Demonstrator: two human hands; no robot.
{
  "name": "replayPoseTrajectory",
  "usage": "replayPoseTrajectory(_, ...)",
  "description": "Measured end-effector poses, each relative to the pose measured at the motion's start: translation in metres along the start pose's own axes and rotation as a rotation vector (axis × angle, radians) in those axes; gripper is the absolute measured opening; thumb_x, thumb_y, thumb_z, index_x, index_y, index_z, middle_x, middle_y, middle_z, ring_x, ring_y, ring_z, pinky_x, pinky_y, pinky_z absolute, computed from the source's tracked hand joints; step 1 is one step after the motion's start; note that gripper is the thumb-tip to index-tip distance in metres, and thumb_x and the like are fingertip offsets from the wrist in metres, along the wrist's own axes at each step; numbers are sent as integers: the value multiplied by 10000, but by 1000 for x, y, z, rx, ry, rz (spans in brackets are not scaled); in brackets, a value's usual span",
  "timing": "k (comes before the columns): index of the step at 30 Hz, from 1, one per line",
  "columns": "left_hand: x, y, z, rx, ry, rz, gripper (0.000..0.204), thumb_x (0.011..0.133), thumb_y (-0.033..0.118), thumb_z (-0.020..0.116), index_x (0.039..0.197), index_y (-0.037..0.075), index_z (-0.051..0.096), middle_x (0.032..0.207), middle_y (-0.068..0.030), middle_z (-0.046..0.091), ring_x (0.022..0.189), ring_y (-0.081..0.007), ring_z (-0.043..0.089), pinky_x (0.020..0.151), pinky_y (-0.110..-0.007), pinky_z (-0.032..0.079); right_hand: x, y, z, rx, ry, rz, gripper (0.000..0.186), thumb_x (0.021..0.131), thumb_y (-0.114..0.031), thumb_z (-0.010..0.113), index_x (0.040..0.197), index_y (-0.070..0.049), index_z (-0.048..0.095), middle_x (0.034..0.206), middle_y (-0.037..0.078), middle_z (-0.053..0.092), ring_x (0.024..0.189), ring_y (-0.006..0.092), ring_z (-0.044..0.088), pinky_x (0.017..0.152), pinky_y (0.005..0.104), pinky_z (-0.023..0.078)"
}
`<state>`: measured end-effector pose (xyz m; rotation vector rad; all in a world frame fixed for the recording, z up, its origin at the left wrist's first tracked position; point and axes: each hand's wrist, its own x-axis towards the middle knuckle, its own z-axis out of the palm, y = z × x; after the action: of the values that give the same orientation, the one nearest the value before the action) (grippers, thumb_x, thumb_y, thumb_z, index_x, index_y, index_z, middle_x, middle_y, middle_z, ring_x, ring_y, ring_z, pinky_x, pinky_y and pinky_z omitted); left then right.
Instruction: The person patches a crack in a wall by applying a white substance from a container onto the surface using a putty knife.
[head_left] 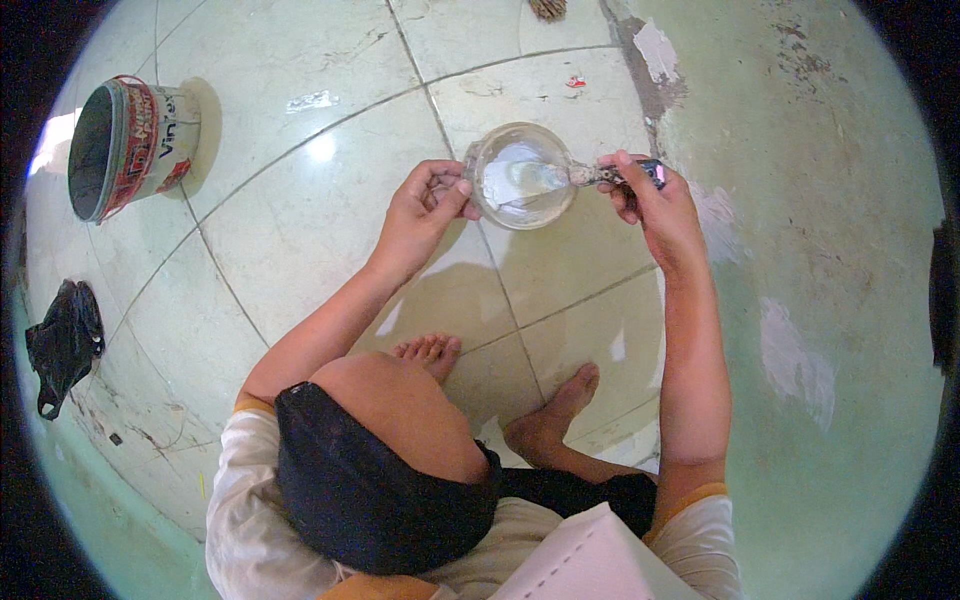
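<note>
A round, clear plastic bowl [478, 165] with white paste or paint inside is out in front of me, above the tiled floor. My left hand [430, 205] grips its left rim, thumb and fingers closed on the edge. From the right, my right hand [650, 205] grasps the dark, smeared handle of a tool [597, 174]. The tool's pale end widens into the white stuff; whether it is a putty knife or a brush I cannot make out.
A paint bucket [185, 125] lies on its side at the far left, and a black plastic bag [65, 340] is nearer. On the right, the green wall [850, 200] carries white patches [795, 360]. A bristly brown thing [547, 8] shows at the top edge. My bare feet [555, 410] are below the bowl.
</note>
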<state>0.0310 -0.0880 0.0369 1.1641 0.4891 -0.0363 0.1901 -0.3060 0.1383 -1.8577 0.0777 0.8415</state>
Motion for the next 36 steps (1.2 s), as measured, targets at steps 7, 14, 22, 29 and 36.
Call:
replayPoseTrajectory(7,0,1,1,14,13,-10,282,972,140,574,1172,-41,492,929,-95,602,810,-164,643,763,-299,548,-4,-15,-11,-299,-173,-127,243,946,-235,627,1057,-29,691,749,-4,610,626,51,493,533,210,367)
replayPoseTrajectory(14,1,-1,1,-15,-6,12,279,969,143,580,1167,-34,495,919,-87,600,809,-162,643,764,-296,547,-1,-29,-13,-363,-304,-190,235,913,-261,672,1027,-58,706,785,-13,639,695,61,546,634,223,456)
replayPoseTrajectory(22,0,-1,1,-51,-26,-15,279,971,139,577,1168,-40,495,939,-95,607,817,-164,648,766,-295,550,15,6,-30,-17,-236,-56,276,963,-275,598,1056,-28,679,729,-7,579,621,62,475,539,214,355)
replayPoseTrajectory(29,1,-2,1,-35,-60,-5,305,978,189,572,1194,-13,500,964,-94,616,856,-170,642,815,-321,542,13,31,-27,217,-86,86,336,973,-312,577,1058,1,664,743,42,626,562,61,469,475,201,331)
replayPoseTrajectory(36,1,-3,0,-38,-41,3,299,973,162,579,1173,-42,492,946,-106,611,829,-167,659,761,-283,553,9,49,-28,415,-8,165,361,970,-334,577,1064,8,642,781,71,653,555,69,504,458,200,352)
